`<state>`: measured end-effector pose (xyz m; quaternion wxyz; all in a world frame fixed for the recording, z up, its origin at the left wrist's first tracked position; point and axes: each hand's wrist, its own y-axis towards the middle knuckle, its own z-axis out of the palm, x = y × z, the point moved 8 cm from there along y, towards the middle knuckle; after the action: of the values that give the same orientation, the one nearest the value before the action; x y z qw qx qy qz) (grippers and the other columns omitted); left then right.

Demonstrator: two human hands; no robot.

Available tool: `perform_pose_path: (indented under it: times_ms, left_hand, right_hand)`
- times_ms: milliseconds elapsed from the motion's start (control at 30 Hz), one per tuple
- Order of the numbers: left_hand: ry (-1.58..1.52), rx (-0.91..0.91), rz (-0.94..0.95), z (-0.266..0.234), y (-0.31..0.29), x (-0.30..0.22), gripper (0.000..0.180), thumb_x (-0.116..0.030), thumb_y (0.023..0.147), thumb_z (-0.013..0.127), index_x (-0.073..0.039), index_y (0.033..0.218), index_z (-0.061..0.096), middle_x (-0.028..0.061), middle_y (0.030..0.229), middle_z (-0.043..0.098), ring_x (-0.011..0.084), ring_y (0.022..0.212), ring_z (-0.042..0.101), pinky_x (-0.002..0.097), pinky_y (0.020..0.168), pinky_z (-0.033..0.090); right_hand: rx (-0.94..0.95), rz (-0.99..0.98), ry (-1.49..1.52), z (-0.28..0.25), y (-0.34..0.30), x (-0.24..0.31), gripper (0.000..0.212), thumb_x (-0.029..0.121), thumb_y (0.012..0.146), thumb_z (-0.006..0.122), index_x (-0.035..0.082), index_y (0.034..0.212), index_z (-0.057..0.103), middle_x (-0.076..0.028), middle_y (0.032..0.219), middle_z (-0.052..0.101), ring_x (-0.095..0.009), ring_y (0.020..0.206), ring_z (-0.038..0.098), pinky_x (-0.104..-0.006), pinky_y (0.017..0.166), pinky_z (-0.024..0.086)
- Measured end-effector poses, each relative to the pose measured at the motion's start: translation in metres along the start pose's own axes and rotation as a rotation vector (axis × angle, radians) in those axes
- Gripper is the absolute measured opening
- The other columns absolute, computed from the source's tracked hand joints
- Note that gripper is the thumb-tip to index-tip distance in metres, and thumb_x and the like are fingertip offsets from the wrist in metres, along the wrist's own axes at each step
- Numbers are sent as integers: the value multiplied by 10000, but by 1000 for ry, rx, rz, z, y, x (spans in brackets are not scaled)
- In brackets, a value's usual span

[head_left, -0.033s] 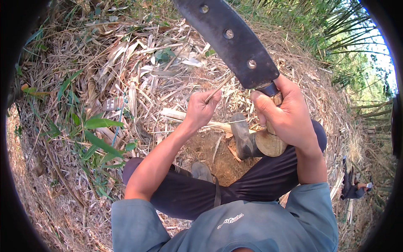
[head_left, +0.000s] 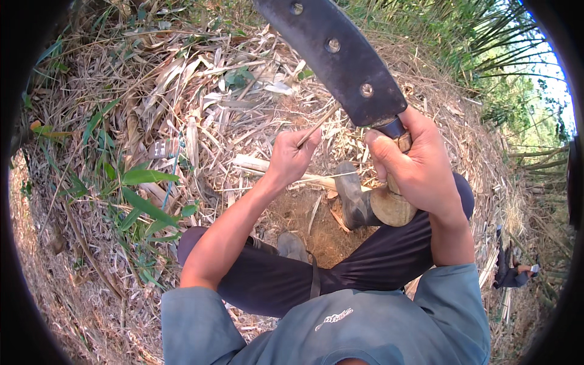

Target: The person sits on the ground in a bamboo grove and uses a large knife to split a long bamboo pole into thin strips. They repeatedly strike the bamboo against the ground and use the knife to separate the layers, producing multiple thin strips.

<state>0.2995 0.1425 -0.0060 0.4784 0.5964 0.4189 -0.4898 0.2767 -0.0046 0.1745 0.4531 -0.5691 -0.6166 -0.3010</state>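
Note:
In my right hand point(head_left: 417, 164) is the wooden handle point(head_left: 395, 207) of a big machete, its fingers wrapped round it and the thumb near the collar. The dark, broad, curved blade point(head_left: 340, 58) with several round holes slants up and left, out of the picture at the top. My left hand point(head_left: 291, 157) is closed on a thin bamboo stick point(head_left: 319, 126), which slopes up and right. Its far end lies beside the blade's lower edge; whether they touch I cannot tell. The stick's lower end is hidden in the fist.
Dry bamboo leaves point(head_left: 201, 79) and a pale split bamboo piece point(head_left: 251, 163) cover the ground. My boots point(head_left: 351, 198) stand on bare soil between my bent legs. A green-leaved plant point(head_left: 149, 177) grows at left, near a small dark marked object point(head_left: 165, 148). Another person point(head_left: 514, 275) is far right.
The machete has shifted very slightly to the right. My left hand and the stick have not visibly moved.

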Motion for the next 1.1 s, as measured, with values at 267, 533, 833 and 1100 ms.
perform_pose_path:
  times_ms: [267,533,833,1100]
  left_hand:
    - [-173,-50,3,11,9,16,587,-331,1039,582,-86,555,356,-74,510,324,55,505,276,320,465,178]
    - [-279,-79,58,32,11,43,569,-297,1041,551,-80,551,357,-64,499,319,51,495,285,329,452,197]
    - [-270,-70,36,39,11,11,568,-300,1028,554,-54,548,376,-48,482,340,55,481,314,333,442,214]
    - [-174,-84,61,33,12,0,562,-302,1020,563,-48,547,397,-32,471,354,59,475,330,350,441,224]
  right_hand:
    - [-31,-134,-132,14,-5,20,244,19,931,653,-1,1173,626,51,726,556,-17,611,461,-213,551,386]
    - [-34,-141,-187,19,-4,11,271,36,908,658,7,1176,640,43,738,571,-27,659,465,-233,587,412]
    - [-115,-217,-230,13,-7,7,244,104,923,673,14,1149,642,31,729,589,-36,618,493,-246,559,406]
    - [-101,-205,-201,9,-12,14,229,95,922,675,8,1132,643,13,732,605,-55,618,512,-248,566,418]
